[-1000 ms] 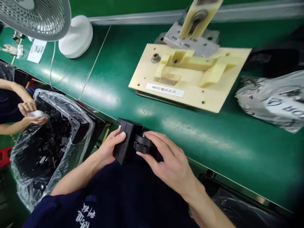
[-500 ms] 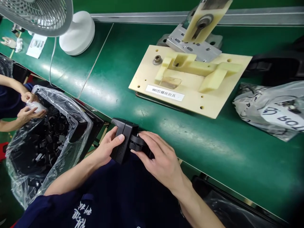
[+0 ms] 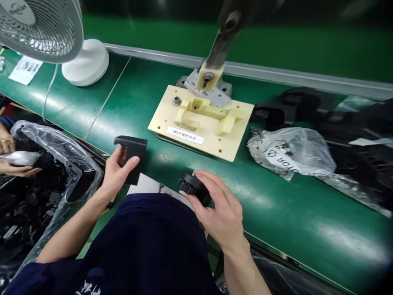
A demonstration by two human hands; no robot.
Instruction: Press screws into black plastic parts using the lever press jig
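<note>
My left hand (image 3: 118,168) is closed on a black box-shaped plastic housing (image 3: 135,153), with the thumb across its face. Some way to the right, my right hand (image 3: 217,205) grips a round black knob-like part (image 3: 192,184) between thumb and fingers. A small metal tip sticks up from that part. The two pieces are apart, both held over the near edge of the green workbench. Beyond them lies a cream-coloured fixture plate (image 3: 208,149) with raised blocks and a white label.
A white fan (image 3: 89,65) stands at the back left. A plastic-lined bin of black parts (image 3: 33,196) is at my left, beside a co-worker's hands (image 3: 18,164) holding something white. At right, a clear plastic bag (image 3: 301,151) lies near black parts (image 3: 362,164). A metal clamp arm (image 3: 219,49) rises behind the fixture.
The black housing and the round part were together and are now separated, the left hand having moved left and the right hand right. The camera view has shifted, showing more to the right.
</note>
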